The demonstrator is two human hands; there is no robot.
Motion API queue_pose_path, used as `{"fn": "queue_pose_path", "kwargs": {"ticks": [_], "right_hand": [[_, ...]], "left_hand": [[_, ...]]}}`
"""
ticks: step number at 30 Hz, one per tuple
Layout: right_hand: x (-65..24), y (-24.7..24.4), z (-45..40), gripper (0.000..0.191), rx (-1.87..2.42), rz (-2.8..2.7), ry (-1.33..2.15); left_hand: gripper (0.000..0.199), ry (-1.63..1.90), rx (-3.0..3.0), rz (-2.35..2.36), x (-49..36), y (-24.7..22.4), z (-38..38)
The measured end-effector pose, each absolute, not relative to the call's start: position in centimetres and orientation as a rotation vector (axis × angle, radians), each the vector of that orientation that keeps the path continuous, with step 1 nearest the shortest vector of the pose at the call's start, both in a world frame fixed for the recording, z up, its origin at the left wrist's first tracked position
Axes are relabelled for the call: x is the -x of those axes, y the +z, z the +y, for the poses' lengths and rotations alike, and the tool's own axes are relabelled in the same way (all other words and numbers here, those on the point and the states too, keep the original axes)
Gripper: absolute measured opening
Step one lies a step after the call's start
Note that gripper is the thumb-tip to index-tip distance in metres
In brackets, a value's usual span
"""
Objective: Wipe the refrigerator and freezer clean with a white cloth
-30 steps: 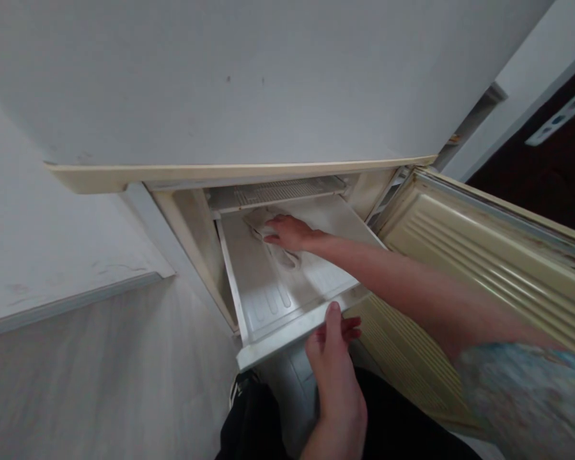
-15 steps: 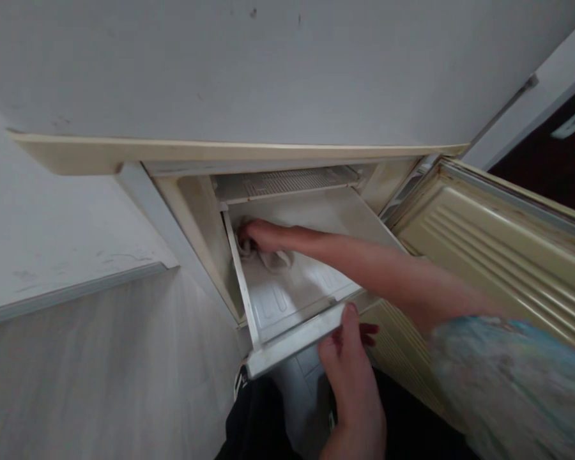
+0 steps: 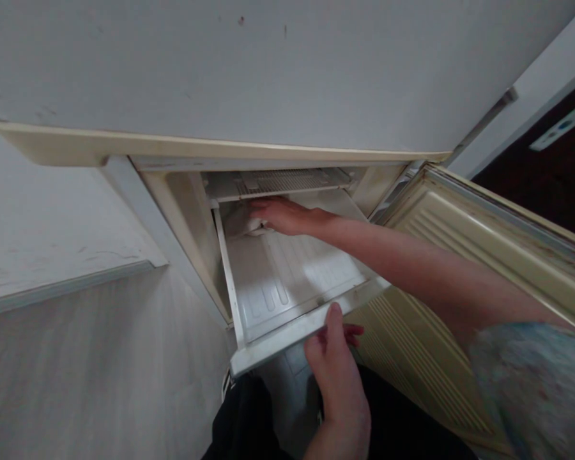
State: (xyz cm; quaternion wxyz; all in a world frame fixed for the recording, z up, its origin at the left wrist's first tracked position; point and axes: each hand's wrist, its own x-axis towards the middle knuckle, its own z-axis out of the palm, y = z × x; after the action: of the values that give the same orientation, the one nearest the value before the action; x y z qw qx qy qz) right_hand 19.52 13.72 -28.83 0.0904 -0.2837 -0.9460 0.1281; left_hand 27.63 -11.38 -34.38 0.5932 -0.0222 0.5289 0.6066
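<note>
A white drawer (image 3: 287,275) is pulled partway out of a fridge compartment. My left hand (image 3: 335,358) grips its front edge from below, thumb on top and fingers under the rim. Deep inside, near the back left, my right hand (image 3: 282,216) presses a pale crumpled cloth (image 3: 259,228) against the drawer floor, the fingers pointing left and partly hidden by blur. The right forearm crosses over the drawer's right side.
The yellowed fridge door (image 3: 460,236) stands open at the right. Above the drawer is a ribbed shelf (image 3: 287,181), with a large pale panel (image 3: 287,76) over it. My dark-trousered legs are below, on a grey floor (image 3: 110,358).
My right hand and the cloth have moved deeper into the drawer, and the fingers lie flatter. My left hand keeps its hold on the front edge. The view has shifted slightly.
</note>
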Motion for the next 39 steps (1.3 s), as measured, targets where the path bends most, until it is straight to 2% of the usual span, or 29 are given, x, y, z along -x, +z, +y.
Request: {"fn": "queue_pose_path", "kwargs": {"ticks": [2,8,12,15,17,19,23,25,27,32,36,39], "right_hand": [[-18.9,-29.3,15.7,0.035,0.942,-2.791,0.304],[-18.4,-32.1,18.6,0.047,1.075,-2.979,0.295],[-20.6,-32.8,14.6,0.034,0.721,-3.304,0.512],[-22.8,-33.3,9.1,0.022,0.343,-3.577,0.858],[-24.0,-32.8,6.7,0.020,0.207,-3.692,1.029],[-24.7,-31.5,6.6,0.023,0.301,-3.736,0.873],[-24.6,-28.5,11.8,0.030,0.942,-3.334,-0.107],[-23.9,-28.3,15.1,0.040,1.125,-3.145,-0.305],[-23.0,-29.2,18.0,0.049,1.252,-3.090,-0.284],[-21.8,-32.5,21.0,0.050,1.444,-3.046,-0.100],[-24.1,-33.2,18.1,0.042,1.309,-3.142,-0.042],[-26.8,-32.7,13.1,0.033,1.159,-3.354,0.195]], "left_hand": [[0.049,1.423,0.044,1.248,-27.7,-34.6,-11.4],[0.052,1.444,0.041,1.192,-27.5,-34.2,-11.4],[0.051,1.437,0.060,1.221,-27.5,-33.8,-11.4],[0.049,1.453,0.070,1.211,-27.5,-33.6,-11.3],[0.049,1.479,0.086,1.195,-27.5,-33.5,-11.3],[0.049,1.482,0.104,1.191,-27.4,-33.4,-11.3],[0.052,1.426,0.114,1.216,-27.5,-33.5,-11.3],[0.054,1.414,0.110,1.224,-27.7,-33.8,-11.3],[0.056,1.419,0.104,1.233,-27.9,-34.2,-11.3],[0.056,1.427,0.085,1.244,-27.9,-34.5,-11.4],[0.054,1.408,0.078,1.241,-27.8,-34.2,-11.5],[0.050,1.428,0.081,1.222,-27.6,-33.9,-11.5]]}}
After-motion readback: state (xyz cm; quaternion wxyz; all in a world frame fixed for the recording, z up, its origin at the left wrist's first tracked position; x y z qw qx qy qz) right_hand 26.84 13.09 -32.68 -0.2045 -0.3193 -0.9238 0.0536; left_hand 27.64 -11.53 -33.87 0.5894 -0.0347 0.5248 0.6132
